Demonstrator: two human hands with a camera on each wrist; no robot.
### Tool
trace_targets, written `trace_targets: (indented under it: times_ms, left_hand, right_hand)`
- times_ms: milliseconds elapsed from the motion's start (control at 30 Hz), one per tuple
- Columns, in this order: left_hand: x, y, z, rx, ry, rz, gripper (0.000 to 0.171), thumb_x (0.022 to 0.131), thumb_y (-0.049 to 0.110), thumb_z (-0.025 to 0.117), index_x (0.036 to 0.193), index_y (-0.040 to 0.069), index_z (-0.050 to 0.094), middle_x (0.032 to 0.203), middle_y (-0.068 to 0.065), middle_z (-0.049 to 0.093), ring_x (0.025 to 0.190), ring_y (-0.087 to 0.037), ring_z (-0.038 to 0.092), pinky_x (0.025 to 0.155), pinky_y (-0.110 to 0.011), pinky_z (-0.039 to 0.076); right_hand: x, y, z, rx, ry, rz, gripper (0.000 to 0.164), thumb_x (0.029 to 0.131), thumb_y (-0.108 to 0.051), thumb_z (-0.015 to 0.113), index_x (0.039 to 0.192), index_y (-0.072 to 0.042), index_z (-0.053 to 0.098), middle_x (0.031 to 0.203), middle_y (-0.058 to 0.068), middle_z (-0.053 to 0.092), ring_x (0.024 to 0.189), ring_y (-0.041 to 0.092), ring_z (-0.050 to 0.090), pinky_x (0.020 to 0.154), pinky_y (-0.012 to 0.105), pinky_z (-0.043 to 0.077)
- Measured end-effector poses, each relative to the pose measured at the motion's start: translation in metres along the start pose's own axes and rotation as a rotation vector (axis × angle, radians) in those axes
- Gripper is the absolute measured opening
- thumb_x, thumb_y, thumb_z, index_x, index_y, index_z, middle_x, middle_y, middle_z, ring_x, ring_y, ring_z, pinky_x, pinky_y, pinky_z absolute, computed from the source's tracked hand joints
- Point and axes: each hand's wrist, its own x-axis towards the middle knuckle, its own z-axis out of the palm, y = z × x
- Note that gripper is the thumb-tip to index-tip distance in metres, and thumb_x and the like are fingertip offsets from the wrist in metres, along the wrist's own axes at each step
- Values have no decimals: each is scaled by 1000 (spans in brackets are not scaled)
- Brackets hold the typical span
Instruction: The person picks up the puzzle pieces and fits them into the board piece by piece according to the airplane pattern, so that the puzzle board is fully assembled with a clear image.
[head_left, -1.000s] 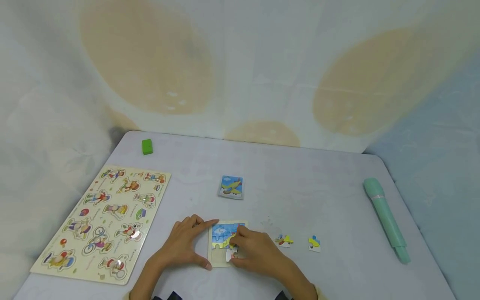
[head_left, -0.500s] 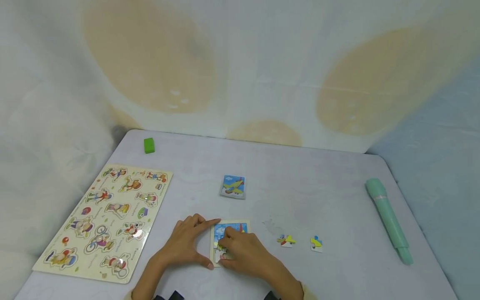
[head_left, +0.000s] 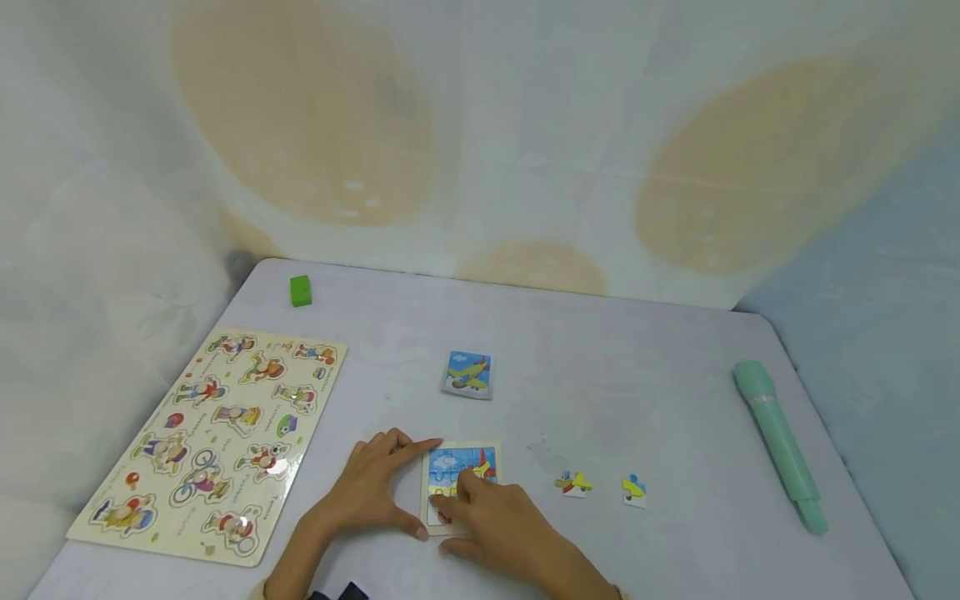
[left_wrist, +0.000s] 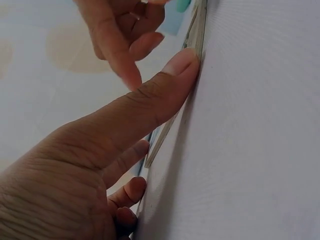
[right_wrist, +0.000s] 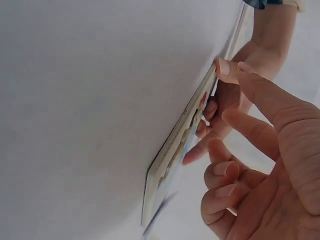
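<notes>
A small jigsaw puzzle in a pale wooden tray [head_left: 465,443] lies near the front of the table. Blue sky pieces fill its upper part, and a piece with yellow and white sits at lower left, partly hidden by fingers. My left hand [head_left: 372,492] spans the tray's left side, index finger at the top corner and thumb at the bottom. Over the lower right of the tray is my right hand [head_left: 510,521], its index finger reaching toward the lower-left piece. In the right wrist view that hand [right_wrist: 270,165] holds nothing, its other fingers loosely bent.
Two loose jigsaw pieces, one yellow and red [head_left: 574,483] and one yellow and blue [head_left: 633,491], lie right of the tray. Behind it is a small airplane picture [head_left: 467,373]. A big picture board [head_left: 247,379], a green block [head_left: 301,291] and a mint-green microphone-shaped object [head_left: 780,446] lie further out.
My right hand has carried a jigsaw piece left into the tray's lower-left area and let it go. Its index finger now points over that area. My left hand keeps its place at the tray.
</notes>
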Motion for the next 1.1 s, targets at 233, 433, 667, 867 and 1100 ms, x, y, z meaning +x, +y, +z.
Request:
trace_targets:
  times_ms: [233,433,667,867,1100]
  left_hand:
    - [1,2,0,7,2,-13,110,43,72,85,143,40,51,105,18,45,95,-5,40,79,-29,30]
    - [1,2,0,10,1,-13,111,43,72,85,143,39,51,105,17,46,94,-5,39,78,-29,30]
    - [0,3,0,-2,5,-13,110,44,74,84,143,39,51,105,16,46,93,-6,38,78,-30,29]
    - [-1,4,0,-4,9,-19,110,43,72,85,143,39,51,105,16,46,91,-6,38,78,-30,29]
    - [0,4,0,7,7,-21,111,42,73,85,142,39,52,104,17,44,92,-5,37,77,-30,29]
  right_hand:
    - [-14,-3,7,-69,-55,-1,54,87,-64,60,135,-39,61,96,-3,52,68,4,44,50,17,33]
    - [-15,-4,10,-43,-75,30,56,86,-66,59,136,-40,59,98,-2,52,67,5,47,50,19,33]
    - [-20,-2,12,-50,-23,-22,63,86,-66,59,139,-33,57,95,-6,47,67,2,41,50,17,29]
    - [-27,11,3,19,21,4,63,86,-62,63,138,-27,58,94,-9,49,68,-1,41,53,13,31]
    - [-46,36,-7,153,52,197,55,80,-50,77,126,-21,67,97,-10,50,69,0,43,60,15,39]
